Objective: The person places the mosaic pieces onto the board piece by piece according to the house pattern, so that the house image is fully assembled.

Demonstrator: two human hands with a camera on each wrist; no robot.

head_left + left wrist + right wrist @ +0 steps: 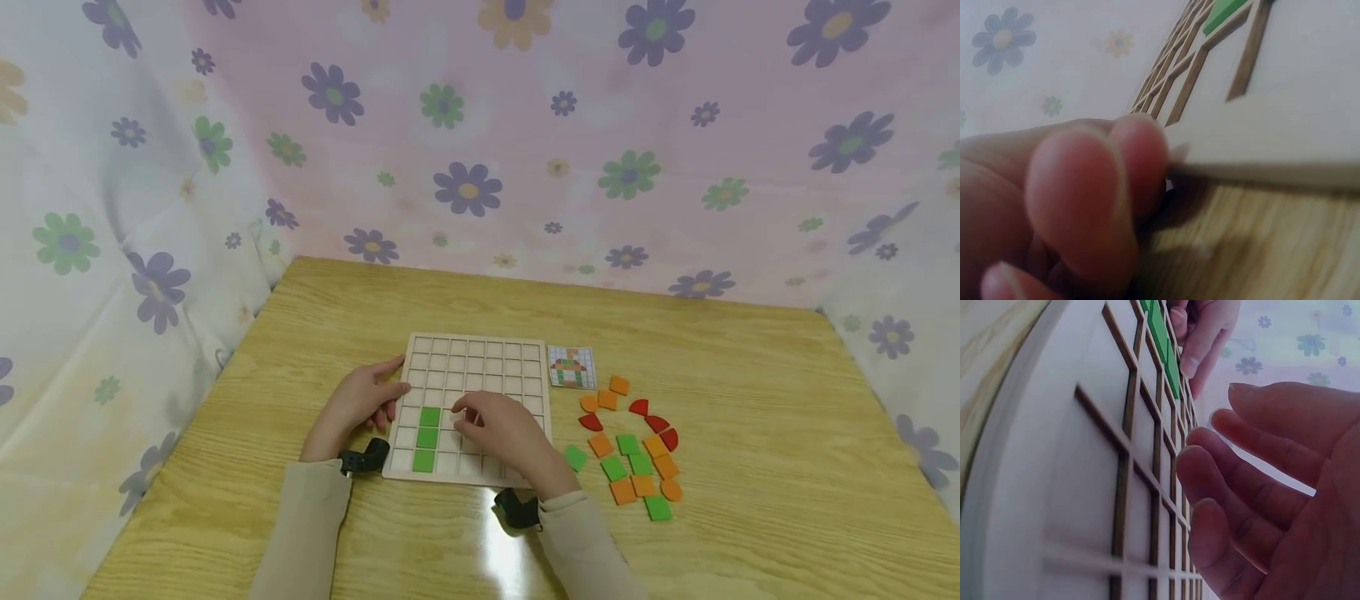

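Observation:
In the head view a pale wooden grid board [502,482] lies on the table. Three green square tiles [427,437] fill neighbouring cells of one column near its left side, down to the bottom row. My left hand [360,400] holds the board's left edge, thumb on the rim. In the left wrist view its curled fingers [1085,194] sit against the board's side. Over the middle of the board hovers my right hand [502,425]. The right wrist view shows its fingers [1210,475] loosely bent, thumb apart from them, with nothing between.
A small pattern card [572,367] lies beside the board's upper right corner. Right of the board are scattered loose orange tiles [622,491], green tiles [658,507] and red quarter-circle pieces [656,423]. Flowered cloth [510,217] hangs behind the wooden table [750,400].

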